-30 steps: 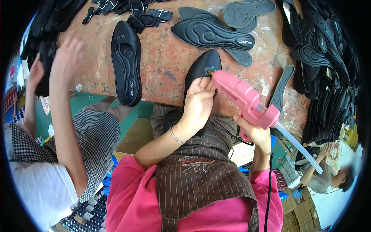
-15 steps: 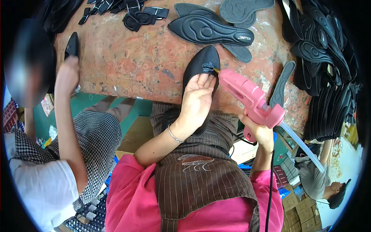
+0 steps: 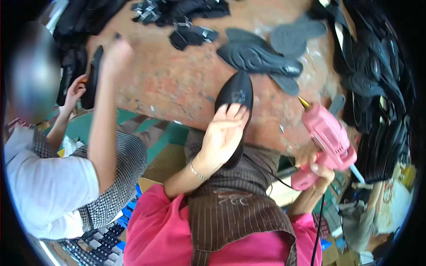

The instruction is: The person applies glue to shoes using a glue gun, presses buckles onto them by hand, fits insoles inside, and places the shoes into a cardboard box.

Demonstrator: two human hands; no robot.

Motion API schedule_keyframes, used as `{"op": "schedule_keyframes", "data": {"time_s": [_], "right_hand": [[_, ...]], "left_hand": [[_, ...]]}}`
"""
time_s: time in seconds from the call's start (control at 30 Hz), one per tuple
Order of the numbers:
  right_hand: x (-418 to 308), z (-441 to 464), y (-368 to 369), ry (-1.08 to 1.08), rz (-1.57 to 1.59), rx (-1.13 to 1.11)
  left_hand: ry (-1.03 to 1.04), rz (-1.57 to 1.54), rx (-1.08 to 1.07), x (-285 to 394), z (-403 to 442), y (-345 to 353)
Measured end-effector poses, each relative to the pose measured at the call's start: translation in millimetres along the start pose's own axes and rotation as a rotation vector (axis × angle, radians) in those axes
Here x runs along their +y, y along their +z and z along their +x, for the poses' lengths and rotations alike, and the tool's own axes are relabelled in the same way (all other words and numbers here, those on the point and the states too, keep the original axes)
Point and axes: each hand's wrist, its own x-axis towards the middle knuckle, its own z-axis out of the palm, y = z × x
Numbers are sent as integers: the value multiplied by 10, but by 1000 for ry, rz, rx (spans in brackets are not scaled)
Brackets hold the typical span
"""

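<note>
My left hand (image 3: 224, 139), palm up, holds a black pointed-toe shoe (image 3: 233, 86), its fingers lying at the opening just below the toe. A small glossy smear of glue (image 3: 238, 95) shows on the shoe's toe, right above my fingertips. My right hand (image 3: 317, 173) is wrapped round the handle of a pink hot glue gun (image 3: 327, 131). Its brass nozzle (image 3: 304, 103) points up and left, well apart from the shoe. A clear glue stick (image 3: 357, 174) sticks out of the gun's back end.
Black padded insoles (image 3: 253, 53) lie on the worn table (image 3: 164, 84) beyond the shoe. Black buckled straps (image 3: 193, 35) sit at the back. More insoles (image 3: 370, 75) are piled on the right. At left, a co-worker's blurred hand (image 3: 117, 53) moves above the table.
The glue gun has swung right and down, away from the shoe, so its nozzle no longer meets the toe. My left hand still holds the shoe. The whole view has shifted slightly.
</note>
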Motion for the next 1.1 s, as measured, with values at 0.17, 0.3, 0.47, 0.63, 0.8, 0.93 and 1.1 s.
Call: {"op": "schedule_keyframes", "data": {"time_s": [0.17, 0.3, 0.47, 0.63, 0.8, 0.93, 1.1], "right_hand": [[6, 122, -28, 36, -22, 164], [27, 139, 4, 118, -62, 228], [24, 206, -70, 87, -9, 239], [19, 209, -259, 65, 119, 267], [-92, 288, -326, 2, 166, 288], [11, 349, -434, 6, 202, 299], [-115, 414, -213, 12, -32, 282]], "left_hand": [[90, -49, -319, 1100, 246, -121], [9, 135, -394, 1944, 555, -15], [650, 965, -58, 1381, 480, 1544], [1276, 2300, 524, 2233, 2579, 2196], [1342, 2575, 839, 2725, 3170, 2144], [1563, 2431, 515, 1990, 2258, 2380], [1042, 2362, -24, 613, 246, 1558]]}}
